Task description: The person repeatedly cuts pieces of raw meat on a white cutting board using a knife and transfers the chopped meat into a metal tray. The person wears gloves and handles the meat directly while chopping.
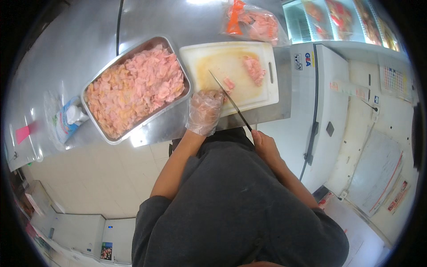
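My right hand (265, 143), bare, grips the handle of a long kitchen knife (231, 100). Its blade slants up and left across a white plastic cutting board (213, 53). In a clear plastic glove, my left hand (205, 108) rests at the board's lower left edge, its fingertips close beside the blade. What those fingers press on is mostly hidden. Small pink raw meat pieces (229, 83) lie right by the blade, and a larger heap of raw meat (254, 70) sits near the board's right side.
Left of the board, a deep metal tray (115, 142) is heaped with pale pink meat slices (136, 90). A clear bag of meat (263, 26) lies behind the board on the steel table (83, 30). A blue-and-white plastic package (66, 118) is farther left. A white chest freezer (300, 96) adjoins the right.
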`<action>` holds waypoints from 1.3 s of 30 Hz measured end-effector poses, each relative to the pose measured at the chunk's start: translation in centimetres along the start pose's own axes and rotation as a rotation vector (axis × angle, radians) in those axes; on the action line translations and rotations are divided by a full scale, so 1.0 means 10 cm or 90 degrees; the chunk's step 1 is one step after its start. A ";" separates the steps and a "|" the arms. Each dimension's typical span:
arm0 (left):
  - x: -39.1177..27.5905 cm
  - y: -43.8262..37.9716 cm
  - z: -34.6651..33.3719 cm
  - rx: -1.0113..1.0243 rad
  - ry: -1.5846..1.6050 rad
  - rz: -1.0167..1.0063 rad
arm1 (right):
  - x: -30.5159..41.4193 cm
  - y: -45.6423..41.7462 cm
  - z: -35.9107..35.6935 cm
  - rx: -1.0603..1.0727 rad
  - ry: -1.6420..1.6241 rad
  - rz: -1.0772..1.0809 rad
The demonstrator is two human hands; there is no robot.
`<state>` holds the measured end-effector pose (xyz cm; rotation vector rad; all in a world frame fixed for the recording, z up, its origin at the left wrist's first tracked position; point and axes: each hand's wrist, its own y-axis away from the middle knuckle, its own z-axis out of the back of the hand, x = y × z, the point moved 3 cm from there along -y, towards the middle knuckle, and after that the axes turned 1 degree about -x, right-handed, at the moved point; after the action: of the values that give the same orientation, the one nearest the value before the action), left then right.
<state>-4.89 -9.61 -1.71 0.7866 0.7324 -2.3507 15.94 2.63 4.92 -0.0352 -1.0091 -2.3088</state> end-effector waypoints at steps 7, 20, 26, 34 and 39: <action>0.02 0.10 -0.10 -0.025 0.017 -0.036 | 0.69 -1.16 -0.07 -0.143 0.095 0.388; -0.15 0.39 0.27 -0.068 0.086 0.066 | -0.13 -0.37 0.15 0.121 -0.143 0.055; -0.21 0.34 0.21 -0.087 0.080 0.285 | -0.59 -0.59 0.30 -0.085 -0.247 0.064; -0.46 -0.19 -0.09 0.030 -0.043 0.123 | -0.72 -0.79 0.38 -0.067 -0.330 0.044; -0.59 -0.89 -0.77 0.221 -0.225 -0.080 | -0.95 -0.83 0.32 -0.038 -0.572 0.114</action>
<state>-3.81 3.40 -0.28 0.4473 0.2334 -2.6736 18.45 14.13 -0.67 -1.2173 -1.2633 -2.1460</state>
